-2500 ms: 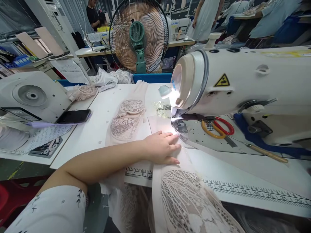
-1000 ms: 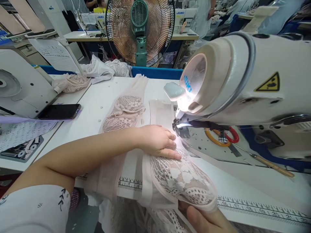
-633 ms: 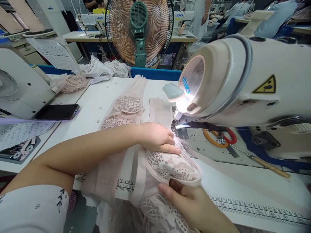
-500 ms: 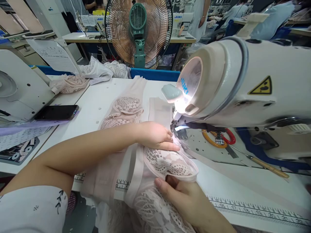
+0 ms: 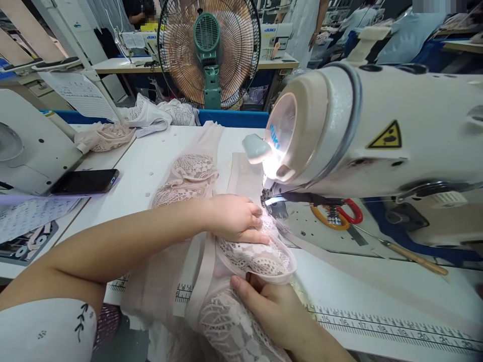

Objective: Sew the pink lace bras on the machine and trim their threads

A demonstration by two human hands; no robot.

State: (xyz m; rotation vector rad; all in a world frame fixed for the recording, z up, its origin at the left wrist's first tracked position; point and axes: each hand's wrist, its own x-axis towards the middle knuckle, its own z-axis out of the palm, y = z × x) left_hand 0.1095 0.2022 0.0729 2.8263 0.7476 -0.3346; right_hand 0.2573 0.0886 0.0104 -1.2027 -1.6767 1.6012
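Note:
A pale pink lace bra (image 5: 256,257) lies under the head of the sewing machine (image 5: 320,125), its upper cup edge close to the lit presser foot (image 5: 266,197). My left hand (image 5: 237,220) rests palm down on that cup, fingers loosely stretched and slightly bent, just left of the foot. Lower down, my right hand (image 5: 273,307) pinches the cup's bottom edge between thumb and fingers; some fingertips are hidden beneath the cloth. The second cup hangs toward me over the table's front edge. A light strap or tape runs off to the right of the foot.
Another lace bra (image 5: 192,168) lies behind my left forearm. Scissors (image 5: 332,221) and a wooden-handled tool (image 5: 415,256) lie under the machine arm. A phone (image 5: 86,181) sits at left. A printed ruler (image 5: 392,327) runs along the front. A large fan (image 5: 209,55) stands beyond.
The view has shifted slightly, moving the machine left in the picture. My left hand's fingers are a little more bent and sit slightly lower beside the foot. My right hand keeps its pinch.

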